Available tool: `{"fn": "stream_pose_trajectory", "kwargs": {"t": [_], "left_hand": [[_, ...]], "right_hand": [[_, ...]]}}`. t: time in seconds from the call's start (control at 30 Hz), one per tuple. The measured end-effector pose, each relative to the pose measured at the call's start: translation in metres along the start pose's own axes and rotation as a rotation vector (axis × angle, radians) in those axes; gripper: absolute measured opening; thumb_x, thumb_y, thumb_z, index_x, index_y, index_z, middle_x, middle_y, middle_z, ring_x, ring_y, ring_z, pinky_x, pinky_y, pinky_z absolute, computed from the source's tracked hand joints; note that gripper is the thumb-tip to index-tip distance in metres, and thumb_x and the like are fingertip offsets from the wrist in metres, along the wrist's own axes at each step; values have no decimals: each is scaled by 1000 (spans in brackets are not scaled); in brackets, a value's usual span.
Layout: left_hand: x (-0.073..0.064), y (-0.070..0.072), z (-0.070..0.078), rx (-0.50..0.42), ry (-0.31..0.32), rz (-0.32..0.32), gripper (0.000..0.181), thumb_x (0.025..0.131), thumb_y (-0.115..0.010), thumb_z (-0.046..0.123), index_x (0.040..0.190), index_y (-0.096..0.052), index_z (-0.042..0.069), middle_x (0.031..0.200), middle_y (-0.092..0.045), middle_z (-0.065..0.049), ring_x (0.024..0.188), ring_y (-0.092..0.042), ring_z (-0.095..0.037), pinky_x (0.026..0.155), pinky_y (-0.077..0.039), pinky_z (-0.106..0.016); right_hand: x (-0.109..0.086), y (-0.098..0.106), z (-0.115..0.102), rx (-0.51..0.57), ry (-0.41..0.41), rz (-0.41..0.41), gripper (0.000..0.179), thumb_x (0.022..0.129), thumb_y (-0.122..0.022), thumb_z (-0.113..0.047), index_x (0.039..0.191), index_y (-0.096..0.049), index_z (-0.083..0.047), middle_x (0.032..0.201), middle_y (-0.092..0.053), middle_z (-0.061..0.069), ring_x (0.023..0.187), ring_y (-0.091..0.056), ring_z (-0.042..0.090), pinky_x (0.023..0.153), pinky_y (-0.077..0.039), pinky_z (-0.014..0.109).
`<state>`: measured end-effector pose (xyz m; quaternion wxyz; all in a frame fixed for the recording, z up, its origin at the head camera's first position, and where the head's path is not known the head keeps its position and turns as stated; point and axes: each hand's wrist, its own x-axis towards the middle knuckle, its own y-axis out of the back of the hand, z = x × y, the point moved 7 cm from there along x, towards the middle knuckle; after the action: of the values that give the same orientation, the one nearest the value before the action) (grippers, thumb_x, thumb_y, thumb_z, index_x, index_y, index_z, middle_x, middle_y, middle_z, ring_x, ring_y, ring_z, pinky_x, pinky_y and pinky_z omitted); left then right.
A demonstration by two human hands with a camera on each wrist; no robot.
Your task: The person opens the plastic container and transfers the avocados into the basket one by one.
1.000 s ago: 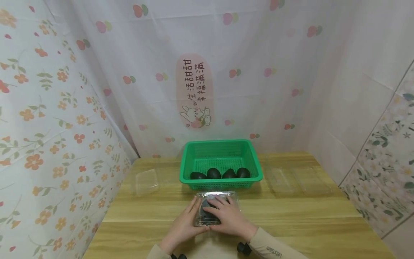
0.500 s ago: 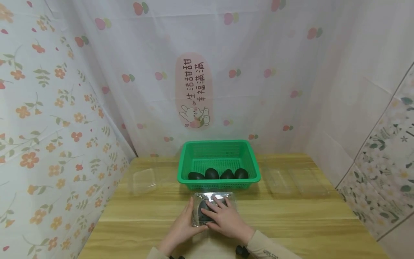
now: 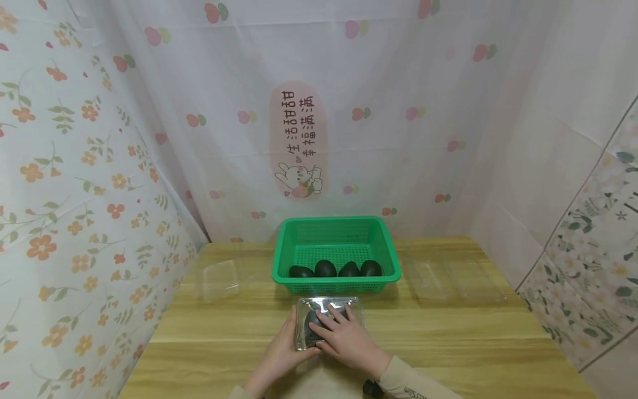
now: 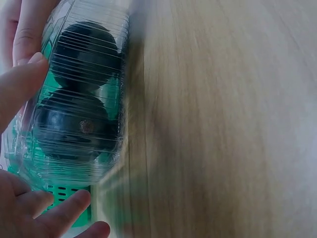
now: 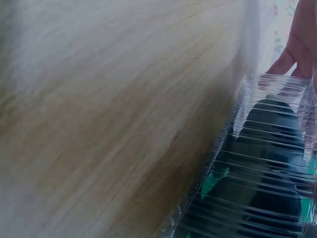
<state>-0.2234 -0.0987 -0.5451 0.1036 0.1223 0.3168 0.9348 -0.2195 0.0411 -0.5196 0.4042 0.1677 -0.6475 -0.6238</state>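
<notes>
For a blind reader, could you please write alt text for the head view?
A person's right hand lies spread on a clear plastic box with dark contents, the left hand against its left side. Behind it, four dark rounded items sit in a green basket on a wooden table.

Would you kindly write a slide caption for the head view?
Left hand against and right hand atop a clear container of dark fruits, green basket behind.
</notes>
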Motion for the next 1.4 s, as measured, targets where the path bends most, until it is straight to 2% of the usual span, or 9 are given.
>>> {"fn": "stream_pose_trajectory", "kwargs": {"t": [0.23,0.5,0.8,1.0,1.2,1.4], "left_hand": [[-4,-2,-2,-6,18,-9,116,77,-77,52,152,-10,-6,152,-21,-31,134,-30,-48,105,-32,-61],[-6,-1,2,-5,25,-30,114,79,-74,54,152,-9,-5,152,-20,-31,134,-29,-48,104,-33,-63],[-5,-2,-1,-37,44,-30,116,79,-75,52,154,-4,-1,154,-14,-29,135,-27,-49,104,-31,-64],[-5,0,-2,-50,47,-19,117,79,-77,48,154,-1,1,156,-10,-26,136,-26,-48,105,-30,-64],[-5,0,-2,-55,29,-22,114,80,-78,41,154,-2,-1,154,-13,-29,135,-26,-50,105,-29,-65],[-6,0,-1,-74,39,-44,113,80,-78,41,153,-4,-3,155,-12,-29,136,-23,-49,106,-25,-65]], "right_hand": [[-1,6,3,71,-36,10,38,102,-44,-42,132,-62,-26,138,-55,1,127,-48,34,99,-36,67],[-2,7,4,105,-56,-26,41,102,-42,-45,135,-60,-27,139,-52,1,129,-47,34,101,-34,66],[-3,13,5,143,-40,74,43,102,-42,-46,134,-60,-24,137,-55,3,126,-49,35,99,-36,67],[-1,17,8,199,-55,97,42,101,-45,-44,134,-60,-23,135,-57,4,126,-50,35,99,-35,67],[1,18,13,271,-98,68,44,101,-43,-46,134,-60,-22,134,-57,3,126,-50,34,99,-35,68],[4,22,19,426,-150,27,45,102,-41,-45,135,-59,-19,136,-56,5,126,-48,37,99,-31,71]]}}
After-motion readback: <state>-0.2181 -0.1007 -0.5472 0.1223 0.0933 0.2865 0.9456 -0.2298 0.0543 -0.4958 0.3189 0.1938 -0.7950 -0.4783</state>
